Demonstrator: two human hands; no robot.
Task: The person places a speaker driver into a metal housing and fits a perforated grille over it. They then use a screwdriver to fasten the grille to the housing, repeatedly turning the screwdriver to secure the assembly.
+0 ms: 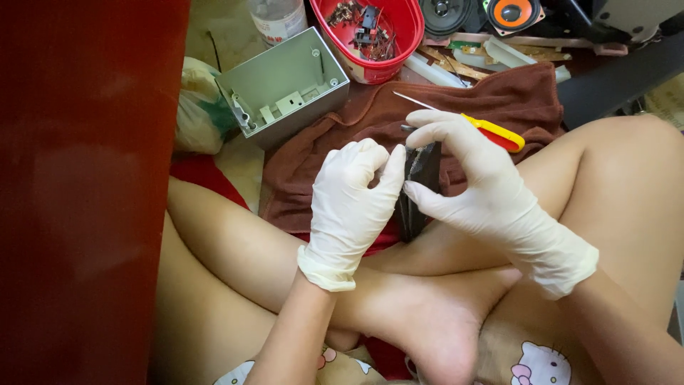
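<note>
Both my hands wear white gloves and meet over my crossed legs. My left hand (353, 203) grips the left side of a small black flat part (420, 187) held upright between the hands. My right hand (474, 167) pinches the same part from the right, thumb low and fingers on top. A screwdriver with a red and yellow handle (499, 133) lies on the brown towel (513, 96) just behind my right hand; its thin metal shaft points left.
A grey open metal box (285, 85) lies on its side at the back left. A red bowl (406, 28) of small electronic parts stands behind the towel, with speakers (513, 13) and a plastic bottle (276, 18) nearby. A dark red panel (78, 192) fills the left.
</note>
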